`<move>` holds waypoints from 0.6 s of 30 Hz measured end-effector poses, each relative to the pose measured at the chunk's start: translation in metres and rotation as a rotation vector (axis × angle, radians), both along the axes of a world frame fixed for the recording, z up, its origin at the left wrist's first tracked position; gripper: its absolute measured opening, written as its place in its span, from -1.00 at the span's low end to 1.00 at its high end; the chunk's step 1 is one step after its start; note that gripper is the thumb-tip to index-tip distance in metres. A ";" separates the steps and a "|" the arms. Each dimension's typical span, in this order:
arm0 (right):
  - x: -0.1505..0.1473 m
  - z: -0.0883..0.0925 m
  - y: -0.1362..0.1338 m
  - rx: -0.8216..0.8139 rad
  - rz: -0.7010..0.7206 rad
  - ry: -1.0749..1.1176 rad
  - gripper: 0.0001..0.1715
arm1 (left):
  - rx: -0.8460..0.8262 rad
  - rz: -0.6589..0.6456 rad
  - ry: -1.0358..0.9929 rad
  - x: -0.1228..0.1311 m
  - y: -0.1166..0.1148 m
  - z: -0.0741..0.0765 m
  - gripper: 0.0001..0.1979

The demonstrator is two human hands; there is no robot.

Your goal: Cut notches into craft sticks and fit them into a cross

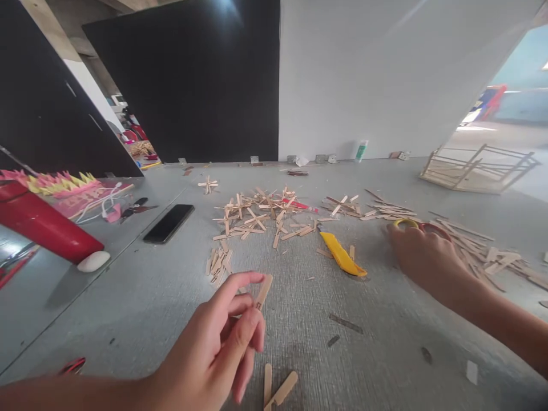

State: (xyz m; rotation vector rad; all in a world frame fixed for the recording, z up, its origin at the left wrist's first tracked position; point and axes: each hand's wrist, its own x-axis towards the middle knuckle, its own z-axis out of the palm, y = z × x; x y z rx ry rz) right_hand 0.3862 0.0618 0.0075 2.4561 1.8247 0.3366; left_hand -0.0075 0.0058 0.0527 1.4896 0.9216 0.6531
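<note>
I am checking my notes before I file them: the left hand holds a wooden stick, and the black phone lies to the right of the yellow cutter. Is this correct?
Not quite: the side is wrong. The head view shows the black phone to the left of the yellow cutter. The left hand does hold a wooden stick.

Facing you: black panel (pixel 184 85) left, pale grey panel (pixel 385 80) right, glare (pixel 225 8) on both. Your grey tabletop (pixel 385 325) meets them. Second black panel (pixel 47 97) far left; bright bluish wall (pixel 522 111) far right.
</note>
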 end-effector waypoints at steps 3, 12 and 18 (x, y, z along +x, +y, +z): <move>-0.010 0.010 0.002 -0.164 -0.089 -0.110 -0.64 | -0.016 -0.043 -0.015 -0.001 -0.004 -0.003 -0.54; -0.021 0.021 0.001 -0.254 -0.079 -0.208 -0.68 | -0.252 0.025 -0.054 0.006 -0.012 0.003 -0.46; -0.019 0.017 0.000 -0.191 -0.078 -0.190 -0.72 | -0.256 -0.009 -0.087 0.005 -0.009 -0.003 -0.50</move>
